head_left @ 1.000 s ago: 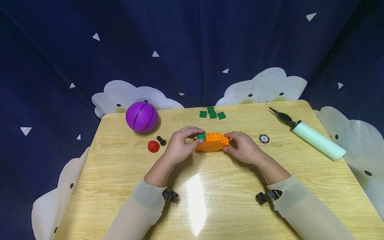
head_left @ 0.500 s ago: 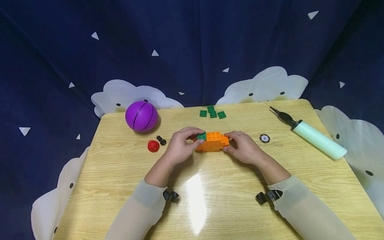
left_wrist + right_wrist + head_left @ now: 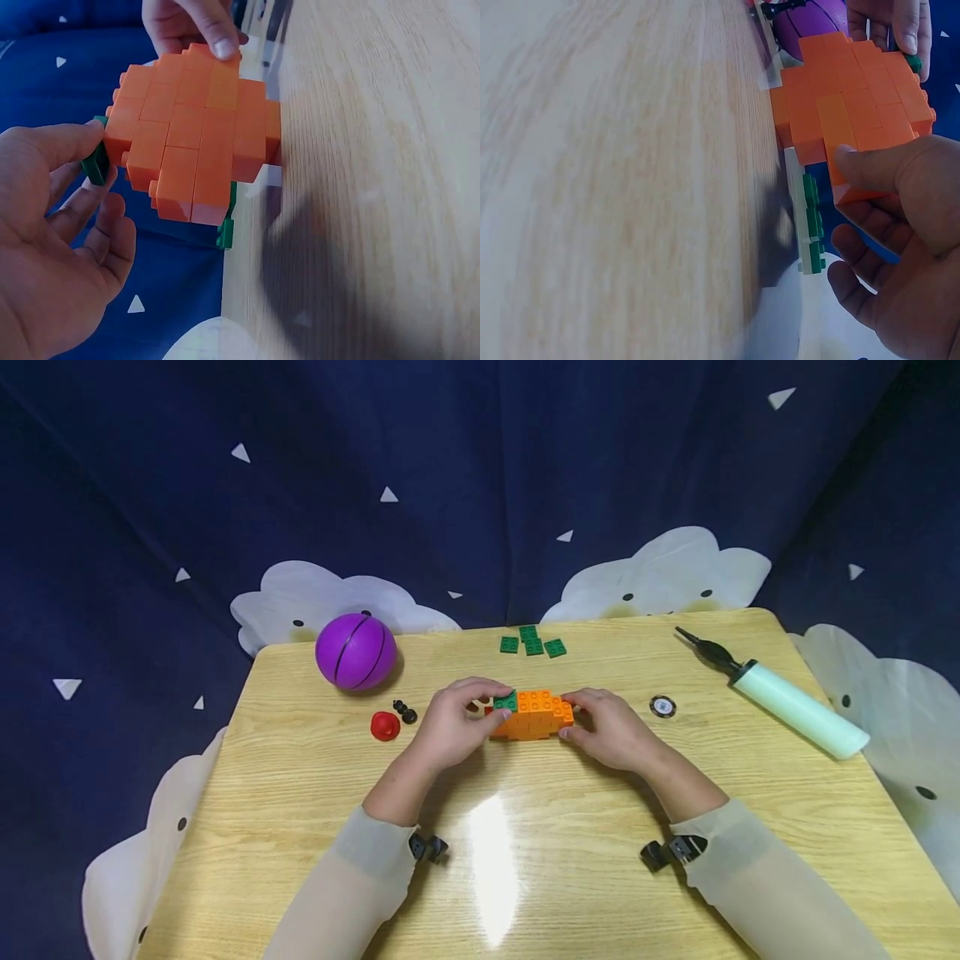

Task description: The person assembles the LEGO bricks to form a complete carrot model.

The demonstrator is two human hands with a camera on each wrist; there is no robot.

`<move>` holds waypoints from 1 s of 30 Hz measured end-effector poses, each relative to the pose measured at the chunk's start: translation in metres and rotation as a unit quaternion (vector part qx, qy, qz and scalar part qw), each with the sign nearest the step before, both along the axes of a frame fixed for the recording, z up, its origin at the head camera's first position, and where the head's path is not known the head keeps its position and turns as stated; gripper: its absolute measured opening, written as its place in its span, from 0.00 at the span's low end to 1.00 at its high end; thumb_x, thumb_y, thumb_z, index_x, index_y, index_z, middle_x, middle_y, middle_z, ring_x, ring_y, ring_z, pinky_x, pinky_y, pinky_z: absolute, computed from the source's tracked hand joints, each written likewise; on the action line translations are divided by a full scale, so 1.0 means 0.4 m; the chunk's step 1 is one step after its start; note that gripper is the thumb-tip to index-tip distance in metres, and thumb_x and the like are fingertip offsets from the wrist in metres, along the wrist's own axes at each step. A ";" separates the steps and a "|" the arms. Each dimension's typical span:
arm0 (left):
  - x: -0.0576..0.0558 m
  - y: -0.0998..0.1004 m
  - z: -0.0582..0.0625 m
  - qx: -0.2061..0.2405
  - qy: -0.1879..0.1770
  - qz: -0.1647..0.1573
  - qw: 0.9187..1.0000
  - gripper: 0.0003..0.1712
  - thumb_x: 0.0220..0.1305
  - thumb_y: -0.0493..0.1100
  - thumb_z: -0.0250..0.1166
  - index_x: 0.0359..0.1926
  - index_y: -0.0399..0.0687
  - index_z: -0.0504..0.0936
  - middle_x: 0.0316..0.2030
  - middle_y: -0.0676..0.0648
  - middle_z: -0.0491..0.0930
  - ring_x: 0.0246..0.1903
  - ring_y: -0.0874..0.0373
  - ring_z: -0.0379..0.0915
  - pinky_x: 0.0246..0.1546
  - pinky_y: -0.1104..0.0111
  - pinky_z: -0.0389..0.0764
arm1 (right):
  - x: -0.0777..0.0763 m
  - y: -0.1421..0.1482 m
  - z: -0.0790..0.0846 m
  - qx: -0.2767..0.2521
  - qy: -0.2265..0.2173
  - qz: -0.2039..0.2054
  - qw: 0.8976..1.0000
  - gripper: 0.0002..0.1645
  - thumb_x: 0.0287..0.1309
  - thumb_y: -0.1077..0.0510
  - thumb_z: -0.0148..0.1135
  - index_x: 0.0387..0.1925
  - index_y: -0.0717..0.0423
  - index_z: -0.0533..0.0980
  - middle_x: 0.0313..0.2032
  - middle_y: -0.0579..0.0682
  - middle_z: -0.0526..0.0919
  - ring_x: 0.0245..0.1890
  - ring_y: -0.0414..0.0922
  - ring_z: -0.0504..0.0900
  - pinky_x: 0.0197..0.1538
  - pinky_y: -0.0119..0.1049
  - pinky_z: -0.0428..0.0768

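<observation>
**Almost nothing changed: green brick pinched, orange block steadied from both ends**

Near the far-left corner of the worktop (image 3: 300,793), a purple ball (image 3: 356,652), untouched. Nearer to the viewer and slightly inward, a red hat-shaped piece (image 3: 385,726) and, just beside it, a small black piece (image 3: 408,717).

Next, the left hand (image 3: 453,724), with its grip pinching a green brick (image 3: 507,701) at the top left of the orange block (image 3: 528,725). Impossible to tell from the left wrist view how fully seated on the studs.

Then the orange block itself: mid-worktop, well in from the left and right edges, studs up, apparently standing on the surface. Beyond it, close to the far edge, four loose green bricks (image 3: 533,647). At the right end, the right hand (image 3: 611,727), pinching the block with thumb in front and fingers behind.

Changed over the last second: little beyond a slight drift of the whole head view, with hands, green brick and block holding place together. For the work, probably a pause for steadying or pressing, with no visible gain.

Farther right, a patterned chip (image 3: 663,707); last, slanting along the right edge, a pump (image 3: 798,710), black nozzle toward the far edge.
</observation>
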State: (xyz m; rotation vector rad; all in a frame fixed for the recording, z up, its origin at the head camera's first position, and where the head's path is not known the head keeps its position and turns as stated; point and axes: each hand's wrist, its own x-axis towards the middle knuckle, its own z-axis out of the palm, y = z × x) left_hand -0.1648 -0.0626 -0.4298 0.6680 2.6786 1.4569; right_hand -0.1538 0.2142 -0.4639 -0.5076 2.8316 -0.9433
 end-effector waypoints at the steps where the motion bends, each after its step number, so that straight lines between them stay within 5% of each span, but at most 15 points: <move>1: -0.001 -0.001 -0.001 -0.002 0.001 -0.002 1.000 0.15 0.66 0.44 0.74 0.53 0.58 0.89 0.53 0.61 0.83 0.51 0.57 0.77 0.50 0.57 0.81 | 0.000 0.000 0.000 0.000 0.000 0.000 1.000 0.33 0.65 0.53 0.70 0.68 0.61 0.74 0.63 0.59 0.79 0.60 0.57 0.78 0.64 0.57 0.75; 22: -0.019 -0.014 -0.007 0.025 0.006 -0.041 0.999 0.16 0.69 0.48 0.71 0.56 0.57 0.85 0.54 0.60 0.81 0.50 0.54 0.76 0.48 0.55 0.80 | -0.004 -0.001 0.006 -0.002 0.001 0.001 1.000 0.32 0.65 0.53 0.71 0.67 0.61 0.75 0.62 0.58 0.79 0.61 0.57 0.77 0.64 0.56 0.75; 30: -0.042 -0.022 0.005 0.038 0.003 -0.018 0.999 0.13 0.72 0.48 0.68 0.56 0.58 0.85 0.54 0.56 0.82 0.49 0.54 0.76 0.49 0.58 0.79 | -0.003 -0.002 0.003 -0.005 0.006 0.003 1.000 0.33 0.65 0.53 0.72 0.66 0.61 0.75 0.62 0.58 0.80 0.59 0.56 0.78 0.63 0.55 0.75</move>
